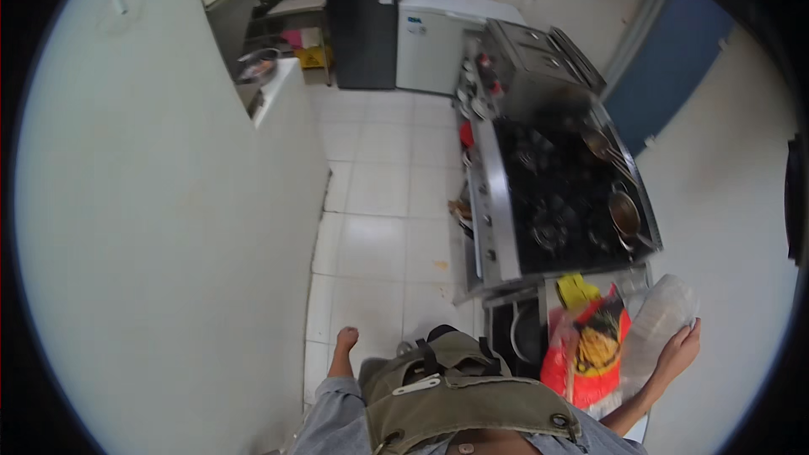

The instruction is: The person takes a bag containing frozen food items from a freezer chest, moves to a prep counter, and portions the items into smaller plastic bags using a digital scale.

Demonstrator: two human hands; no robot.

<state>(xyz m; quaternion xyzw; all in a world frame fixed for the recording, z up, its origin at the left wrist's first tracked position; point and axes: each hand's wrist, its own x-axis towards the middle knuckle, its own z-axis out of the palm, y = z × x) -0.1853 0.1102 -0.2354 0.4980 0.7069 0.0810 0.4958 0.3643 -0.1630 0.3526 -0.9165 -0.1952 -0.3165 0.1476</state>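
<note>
My right hand (682,344) is closed around the edge of a clear plastic container or bag (660,319) at the lower right, beside the wall. Just left of it stands a red and yellow printed food bag (591,354), with a yellow cloth or packet (576,291) behind it. My left hand (347,337) hangs low over the tiled floor, its fingers curled, with nothing visible in it. An olive apron (468,404) covers my front.
A black-topped gas stove (550,202) stands ahead on the right, with a small pan (624,215) and a ladle (597,142) along its back. Beyond are a steel oven or fryer (537,63), a white chest freezer (430,44) and a dark fridge (361,25). A wall (158,202) runs along the left.
</note>
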